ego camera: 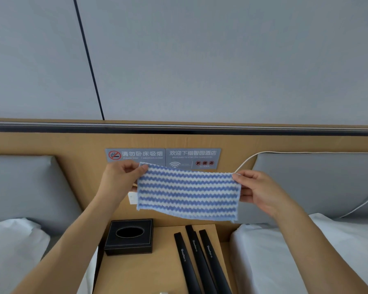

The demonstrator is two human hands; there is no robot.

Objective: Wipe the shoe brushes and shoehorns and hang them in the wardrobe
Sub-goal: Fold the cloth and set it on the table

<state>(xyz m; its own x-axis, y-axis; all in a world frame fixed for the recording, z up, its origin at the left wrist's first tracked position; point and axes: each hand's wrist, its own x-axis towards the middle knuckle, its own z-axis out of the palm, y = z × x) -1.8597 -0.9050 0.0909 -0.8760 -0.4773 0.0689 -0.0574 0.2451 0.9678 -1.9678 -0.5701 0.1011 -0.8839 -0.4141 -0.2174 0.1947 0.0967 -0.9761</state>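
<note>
A blue and white zigzag-striped cloth (pixel 187 190) is stretched flat in the air between my two hands, above the nightstand. My left hand (pixel 120 179) pinches its upper left corner. My right hand (pixel 256 187) pinches its right edge. Below the cloth, several long black shoehorns (pixel 200 262) marked "Shoehorn" lie side by side on the wooden nightstand (pixel 157 272), running toward me. No shoe brush is in view.
A black leather tissue box (pixel 129 236) stands on the nightstand's left part. Beds with white sheets and grey padded headboards flank the nightstand, one bed (pixel 13 251) on the left and one (pixel 285 251) on the right. Grey signs (pixel 163 157) hang on the wooden wall panel behind.
</note>
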